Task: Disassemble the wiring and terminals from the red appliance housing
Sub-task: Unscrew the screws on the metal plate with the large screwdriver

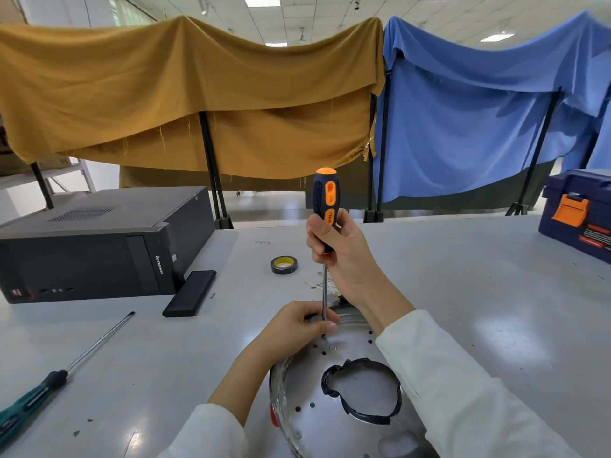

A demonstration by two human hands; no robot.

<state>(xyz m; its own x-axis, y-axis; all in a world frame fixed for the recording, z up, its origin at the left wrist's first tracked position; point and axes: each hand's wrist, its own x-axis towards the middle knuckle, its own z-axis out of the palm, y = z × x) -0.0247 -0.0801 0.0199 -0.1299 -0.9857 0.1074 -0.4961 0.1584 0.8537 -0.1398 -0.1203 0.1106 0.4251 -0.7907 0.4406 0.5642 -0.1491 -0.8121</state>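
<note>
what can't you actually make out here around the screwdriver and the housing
- Head view: the screwdriver tip and what it bears on, hidden behind the left hand fingers.
- Wiring and terminals: only tiny, blurred bits beside the right hand.
- The housing: its near part is cut off by the bottom edge, its right side covered by the right sleeve.

Open tabletop (463, 292) is left to the right of the housing (330, 408), while the left side is bounded by a computer case (99, 242), a black bar (190, 294) and a lying screwdriver (66, 371), with a tape roll (284, 265) behind.
</note>
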